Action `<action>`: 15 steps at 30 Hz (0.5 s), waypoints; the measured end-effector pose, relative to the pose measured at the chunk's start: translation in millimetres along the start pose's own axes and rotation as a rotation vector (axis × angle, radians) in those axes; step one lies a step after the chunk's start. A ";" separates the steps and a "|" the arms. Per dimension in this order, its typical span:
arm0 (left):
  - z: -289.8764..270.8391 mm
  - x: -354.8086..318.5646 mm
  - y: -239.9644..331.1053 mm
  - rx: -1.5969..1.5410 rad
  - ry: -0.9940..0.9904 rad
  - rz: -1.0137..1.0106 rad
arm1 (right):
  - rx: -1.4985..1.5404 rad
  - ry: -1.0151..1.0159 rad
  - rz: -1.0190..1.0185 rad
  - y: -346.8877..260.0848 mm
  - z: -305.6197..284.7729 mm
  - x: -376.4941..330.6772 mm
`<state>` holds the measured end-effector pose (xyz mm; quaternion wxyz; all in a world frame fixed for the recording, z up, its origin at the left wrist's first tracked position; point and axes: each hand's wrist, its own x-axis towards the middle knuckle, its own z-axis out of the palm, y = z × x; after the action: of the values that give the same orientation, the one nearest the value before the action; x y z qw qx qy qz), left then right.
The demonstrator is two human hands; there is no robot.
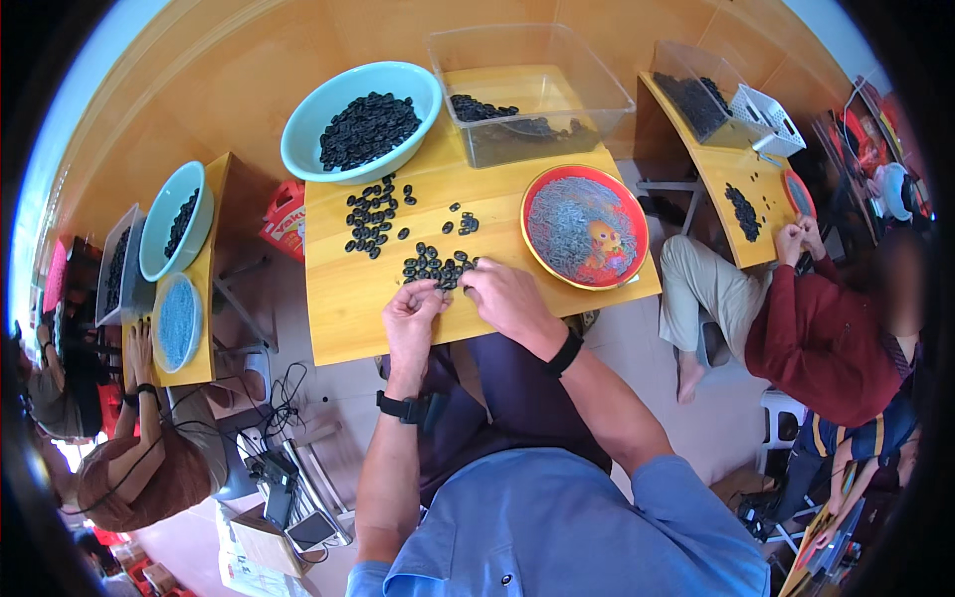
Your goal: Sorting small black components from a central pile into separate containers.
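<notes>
Pieces (430, 265) small, black, glossy, oval, beside left hand (411, 310) and right hand (505, 298), fingertips curled, grip unclear.

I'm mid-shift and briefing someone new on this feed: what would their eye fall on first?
Probably the big light-blue basin heaped with black pieces, at the table's far left, and the bright red bowl of thin grey bits on its right. Next, the left hand and right hand, close together at a black cluster near the table's front edge.
</notes>
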<state>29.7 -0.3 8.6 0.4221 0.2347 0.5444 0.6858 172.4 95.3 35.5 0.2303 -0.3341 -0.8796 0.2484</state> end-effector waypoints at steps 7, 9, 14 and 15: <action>-1.9 -2.2 1.9 0.022 0.023 -0.027 | 0.012 -0.049 0.021 -1.0 -4.0 -7.9; -1.4 -1.0 2.1 0.027 0.023 -0.026 | 0.052 -0.045 0.015 3.5 -0.1 -12.3; -3.2 0.6 1.7 0.033 -0.006 -0.023 | 0.133 -0.061 0.047 3.8 -0.7 -17.8; -2.6 0.5 2.1 0.030 0.001 -0.022 | 0.148 -0.053 0.034 6.3 0.8 -18.4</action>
<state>26.8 -1.4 9.7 0.4260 0.2348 0.5571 0.6731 187.3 86.3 26.8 0.2268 -0.3245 -0.8588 0.3252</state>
